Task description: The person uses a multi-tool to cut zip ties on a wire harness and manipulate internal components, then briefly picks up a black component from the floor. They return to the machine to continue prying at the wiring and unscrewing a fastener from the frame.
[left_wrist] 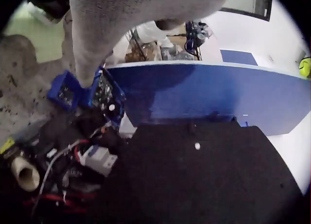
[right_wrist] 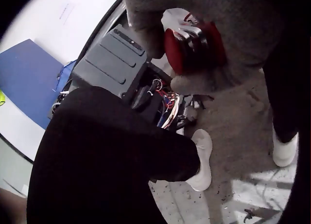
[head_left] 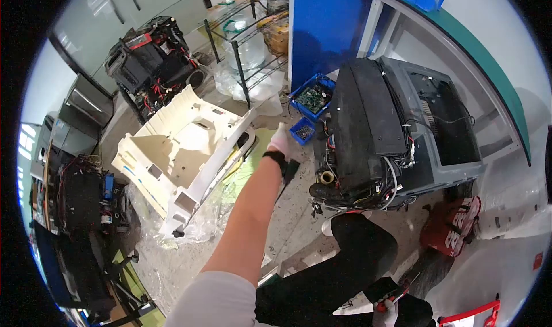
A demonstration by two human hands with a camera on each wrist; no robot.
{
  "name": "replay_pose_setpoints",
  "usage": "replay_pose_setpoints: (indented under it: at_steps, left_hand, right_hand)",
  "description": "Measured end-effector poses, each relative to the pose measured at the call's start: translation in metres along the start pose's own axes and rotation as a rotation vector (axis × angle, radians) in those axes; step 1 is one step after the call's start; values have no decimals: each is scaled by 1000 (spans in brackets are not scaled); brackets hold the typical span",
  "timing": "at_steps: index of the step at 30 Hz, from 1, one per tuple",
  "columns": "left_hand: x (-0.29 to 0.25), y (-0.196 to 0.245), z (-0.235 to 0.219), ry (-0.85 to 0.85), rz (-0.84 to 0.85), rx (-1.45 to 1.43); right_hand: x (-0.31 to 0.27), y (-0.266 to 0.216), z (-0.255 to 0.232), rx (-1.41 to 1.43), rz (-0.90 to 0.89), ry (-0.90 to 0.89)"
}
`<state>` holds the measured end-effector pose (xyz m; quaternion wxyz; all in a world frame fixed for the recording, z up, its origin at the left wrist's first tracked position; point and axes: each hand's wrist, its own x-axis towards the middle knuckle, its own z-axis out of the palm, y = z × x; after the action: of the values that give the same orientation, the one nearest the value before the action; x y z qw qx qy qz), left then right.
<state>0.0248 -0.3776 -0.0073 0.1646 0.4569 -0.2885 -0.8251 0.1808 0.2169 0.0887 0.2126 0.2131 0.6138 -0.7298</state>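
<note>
My gloved left hand [head_left: 279,140] reaches out beside a small blue bin [head_left: 302,131] of small metal parts; a larger blue bin [head_left: 313,97] with circuit boards stands behind it. In the left wrist view the glove [left_wrist: 121,24] points down in front of the blue bins, fingers extended, nothing seen in it; some fingers are hidden. Low in the head view, my gloved right hand [head_left: 385,314] grips a red-handled tool [head_left: 398,298] with a thin metal end. Its red handles [right_wrist: 194,46] show between the fingers of the right hand [right_wrist: 238,44] in the right wrist view.
A large black machine housing [head_left: 368,114] with exposed wires stands right of the bins. To the left lie a cream plastic shell [head_left: 172,143] and clear plastic sheeting. Behind are a wire rack [head_left: 244,68] and a blue panel [head_left: 325,28]; a red bag [head_left: 451,226] sits at right.
</note>
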Motion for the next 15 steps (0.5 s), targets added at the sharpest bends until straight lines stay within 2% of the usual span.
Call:
replay_pose_setpoints:
  at_steps: [2,4,5,7,8,9,10,11,12,13,14,15]
  left_hand:
    - [9,4,8,17,-29,27]
    - [45,-13,-10,40,2,-147]
    - [65,-36,-39,-25,53,224]
    - [102,-80,-96,-80,227,1026]
    - [70,-106,-92,68,95,454]
    - [81,-140,-134,-149,298,777]
    - [52,-154,-160,-161,601,1628]
    - [18,-167,-180,-206,719,1797]
    - [-2,-188,-196,-234,479,1389]
    - [-22,-201,-217,-232,87,829]
    - [-58,-202,-225,-49,-210,247]
    - [-88,-198,-229,48,-265,208]
  right_hand:
    - [2,9,-10,-19,4,28]
    - [2,11,-6,39,47,86]
    - [3,13,-5,97,82,131]
    - [8,20,-10,53,76,101]
    - [8,22,-13,7,69,65]
    - [4,17,-4,32,37,22]
    - [4,15,-3,34,33,20]
    - [4,14,-4,19,16,-16]
    - [4,14,-4,8,-3,-51]
    - [4,17,-3,36,-2,-13]
    - [5,18,-6,47,-12,-16]
    - [7,18,-9,2,-24,-102]
